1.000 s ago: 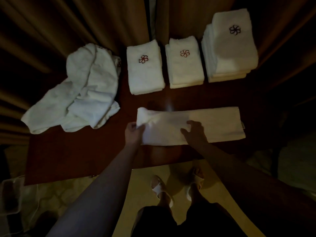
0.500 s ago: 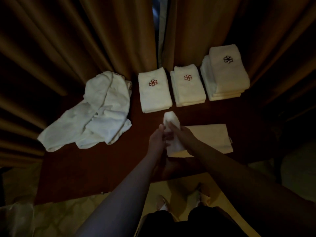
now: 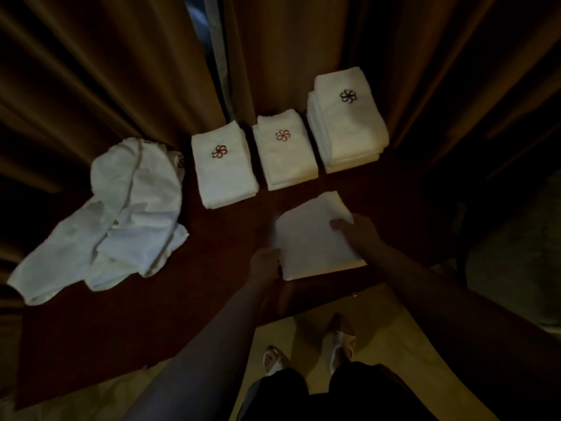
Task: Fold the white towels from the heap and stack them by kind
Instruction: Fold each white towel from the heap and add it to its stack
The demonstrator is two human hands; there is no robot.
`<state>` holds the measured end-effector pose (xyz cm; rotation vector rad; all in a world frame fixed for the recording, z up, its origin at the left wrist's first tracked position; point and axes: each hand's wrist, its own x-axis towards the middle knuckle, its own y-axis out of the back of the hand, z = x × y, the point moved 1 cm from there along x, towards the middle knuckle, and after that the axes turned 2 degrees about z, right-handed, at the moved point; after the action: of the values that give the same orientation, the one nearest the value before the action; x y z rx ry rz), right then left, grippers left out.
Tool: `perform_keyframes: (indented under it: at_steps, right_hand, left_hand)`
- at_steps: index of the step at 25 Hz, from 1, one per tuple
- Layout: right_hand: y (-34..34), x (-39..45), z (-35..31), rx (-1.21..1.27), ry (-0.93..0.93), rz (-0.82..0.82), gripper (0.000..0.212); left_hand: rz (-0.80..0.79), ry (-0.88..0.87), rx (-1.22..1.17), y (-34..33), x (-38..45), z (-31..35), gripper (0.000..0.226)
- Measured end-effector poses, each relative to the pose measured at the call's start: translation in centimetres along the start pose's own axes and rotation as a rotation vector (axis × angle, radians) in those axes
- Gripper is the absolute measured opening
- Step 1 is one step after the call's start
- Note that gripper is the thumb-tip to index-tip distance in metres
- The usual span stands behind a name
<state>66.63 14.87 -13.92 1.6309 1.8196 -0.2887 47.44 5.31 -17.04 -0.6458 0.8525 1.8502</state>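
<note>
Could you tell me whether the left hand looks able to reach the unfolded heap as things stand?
Probably yes, once it lets go: the left hand now grips the folded towel, and only bare table lies between it and the heap.

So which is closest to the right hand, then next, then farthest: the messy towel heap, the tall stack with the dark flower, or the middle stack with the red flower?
From the right hand, in the head view:
1. Middle stack with the red flower, just beyond the hand, slightly left.
2. Tall stack with the dark flower, farther back by the curtain; fairly close to the first, but it looks farther.
3. Messy towel heap, far across on the left of the table.
</note>
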Motion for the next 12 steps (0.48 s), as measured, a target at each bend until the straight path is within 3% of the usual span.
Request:
perform_keyframes:
  at_steps: [2, 8, 12]
  right_hand:
    - [2.2, 2.2, 1.8, -0.029, -0.023, 0.002, 0.059]
    - [4.6, 7.4, 5.5, -0.125, -0.097, -0.026, 0.056]
    - [3.9, 9.5, 7.2, -0.451, -0.062, -0.05, 0.057]
  left_hand:
    - [-0.017, 0.004, 0.034, -1.6, 0.6, -0.3, 0.015]
    - [0.074, -0.008, 0.215, -6.1, 3.8, -0.5, 0.074]
    - [0.19, 0.043, 0.205, -7.4, 4.9, 0.3, 0.098]
